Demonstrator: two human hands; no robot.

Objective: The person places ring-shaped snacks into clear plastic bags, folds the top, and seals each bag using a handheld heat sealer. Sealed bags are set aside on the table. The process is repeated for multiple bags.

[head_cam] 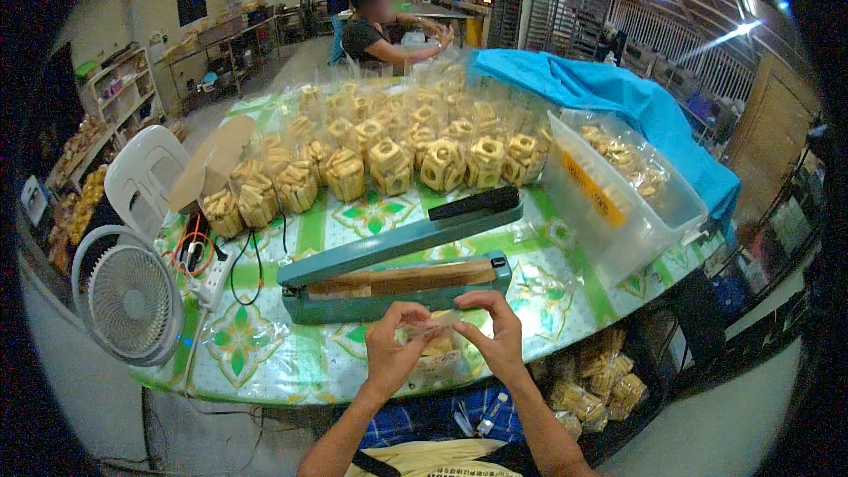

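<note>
Between my two hands, at the table's near edge, is a clear plastic bag [437, 351] with pale yellow pieces inside and writing on its front. My left hand [397, 341] pinches the left side of the bag's top between thumb and fingers. Thumb and index finger of my right hand [491, 331] are at the top's right side; the index finger is lifted, and whether it grips the film is hard to tell. Just beyond the bag lies a teal impulse sealer [397, 305], its black-handled arm [404, 238] raised over a brown sealing strip.
Many clear bags of stacked yellow sticks [391, 165] stand behind the sealer. A clear plastic bin [616, 212] with packed bags and a blue cloth [583, 86] are at right. On the left are a round fan [132, 298], a power strip [213, 281] and cables. People work beyond the table.
</note>
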